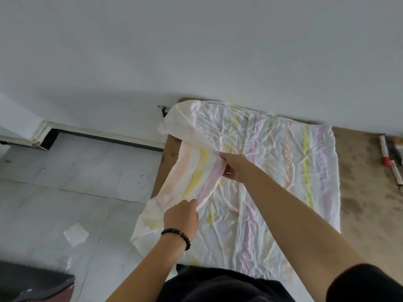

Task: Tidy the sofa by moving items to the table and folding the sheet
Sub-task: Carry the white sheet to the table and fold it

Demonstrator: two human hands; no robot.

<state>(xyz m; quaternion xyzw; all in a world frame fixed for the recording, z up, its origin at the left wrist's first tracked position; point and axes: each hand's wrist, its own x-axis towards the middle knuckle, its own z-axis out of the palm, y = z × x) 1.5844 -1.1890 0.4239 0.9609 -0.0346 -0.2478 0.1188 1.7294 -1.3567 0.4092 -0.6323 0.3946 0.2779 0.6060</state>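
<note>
Soft, even daylight, fairly bright and slightly washed out. A broad faint shadow lies on the wall [130,92] above the fingers [222,156]. Wide-angle bending curves the edges; overall focus is soft, with no harsh glare.

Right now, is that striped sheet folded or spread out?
Mostly spread: the pastel-striped sheet lies flat, its left edge lifted inward by both hands.

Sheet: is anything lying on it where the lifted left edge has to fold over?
Nothing visible. Both the left hand and right hand already pinch the white pastel-striped sheet, and its flat part toward the right is bare.
</note>
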